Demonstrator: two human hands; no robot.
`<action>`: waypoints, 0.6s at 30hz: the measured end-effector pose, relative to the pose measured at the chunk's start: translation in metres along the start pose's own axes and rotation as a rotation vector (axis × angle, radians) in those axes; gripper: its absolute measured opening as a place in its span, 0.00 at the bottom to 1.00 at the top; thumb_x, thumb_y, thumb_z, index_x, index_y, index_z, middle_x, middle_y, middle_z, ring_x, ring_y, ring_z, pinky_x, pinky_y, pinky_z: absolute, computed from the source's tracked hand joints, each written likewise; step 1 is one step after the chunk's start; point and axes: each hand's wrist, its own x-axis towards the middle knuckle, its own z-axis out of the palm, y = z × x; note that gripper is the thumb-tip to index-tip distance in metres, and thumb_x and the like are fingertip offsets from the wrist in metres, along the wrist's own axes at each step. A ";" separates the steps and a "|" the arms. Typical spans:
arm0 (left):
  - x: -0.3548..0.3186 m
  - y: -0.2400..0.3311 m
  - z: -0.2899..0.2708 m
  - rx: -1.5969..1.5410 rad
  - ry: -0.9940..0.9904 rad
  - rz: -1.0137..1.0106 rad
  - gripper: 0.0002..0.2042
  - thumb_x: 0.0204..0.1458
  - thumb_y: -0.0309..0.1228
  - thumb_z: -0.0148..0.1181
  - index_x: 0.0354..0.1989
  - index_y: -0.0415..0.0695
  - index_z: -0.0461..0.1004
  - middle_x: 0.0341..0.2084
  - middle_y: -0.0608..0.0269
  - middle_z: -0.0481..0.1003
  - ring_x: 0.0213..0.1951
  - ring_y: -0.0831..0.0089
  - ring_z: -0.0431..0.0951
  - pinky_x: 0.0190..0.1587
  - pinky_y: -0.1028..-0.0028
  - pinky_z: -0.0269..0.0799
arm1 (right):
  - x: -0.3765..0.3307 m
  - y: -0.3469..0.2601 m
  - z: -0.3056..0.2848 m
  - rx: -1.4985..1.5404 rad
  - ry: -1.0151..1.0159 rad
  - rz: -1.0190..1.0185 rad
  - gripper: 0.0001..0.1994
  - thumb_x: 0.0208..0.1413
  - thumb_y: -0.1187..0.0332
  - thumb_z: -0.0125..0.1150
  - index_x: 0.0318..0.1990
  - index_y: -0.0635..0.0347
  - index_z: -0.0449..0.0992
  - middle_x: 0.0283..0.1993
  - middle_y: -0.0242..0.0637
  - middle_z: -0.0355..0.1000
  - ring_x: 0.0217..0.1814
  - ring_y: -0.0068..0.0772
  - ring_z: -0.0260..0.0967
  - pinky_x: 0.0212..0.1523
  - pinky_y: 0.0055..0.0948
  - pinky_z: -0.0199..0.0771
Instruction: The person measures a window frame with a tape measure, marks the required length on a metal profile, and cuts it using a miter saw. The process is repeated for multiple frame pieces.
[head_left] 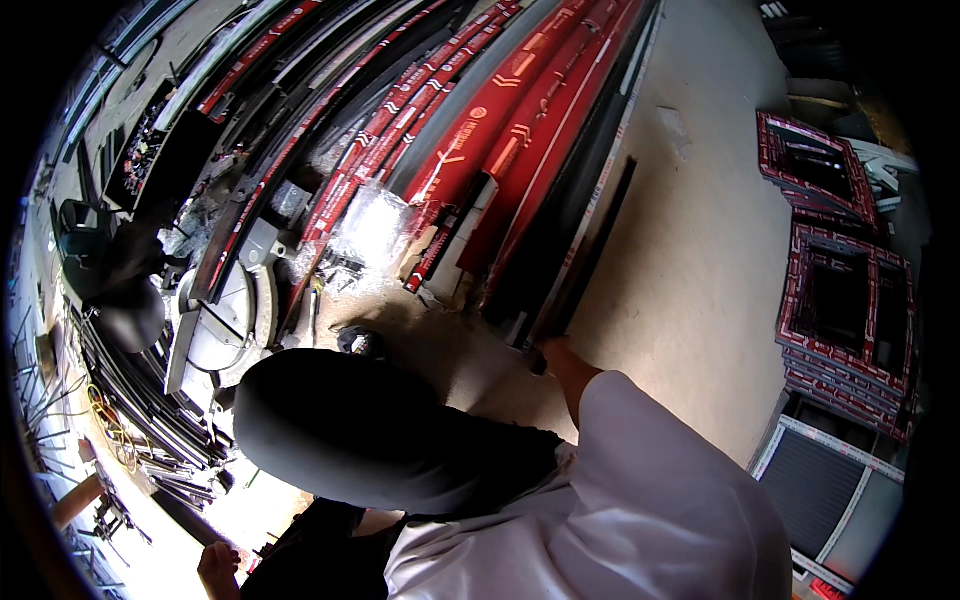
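The right hand was at the lower end of a long dark bar, which ran away from it at a slant, up and to the right. Its grip met the bar near that end, but shadow hid the fingers, so I cannot tell how far they had closed around it or whether they only touched it. The bar lay just beside the right edge of a pile of long red-wrapped profiles, with the pale floor to its other side.

The left hand was well apart from the bar, low at the left, with its fingers bent; they were too small and dark to tell whether that grip held anything. Crumpled clear plastic lay at the near end of the profiles, and red-and-black frames stood stacked at the far right.
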 end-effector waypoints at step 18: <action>-0.027 0.097 0.031 -0.042 0.036 0.067 0.16 0.71 0.37 0.60 0.43 0.32 0.82 0.31 0.56 0.84 0.37 0.70 0.84 0.45 0.68 0.78 | -0.172 -0.141 -0.051 0.418 0.114 -0.719 0.11 0.67 0.65 0.65 0.52 0.56 0.76 0.32 0.32 0.74 0.23 0.27 0.70 0.23 0.34 0.69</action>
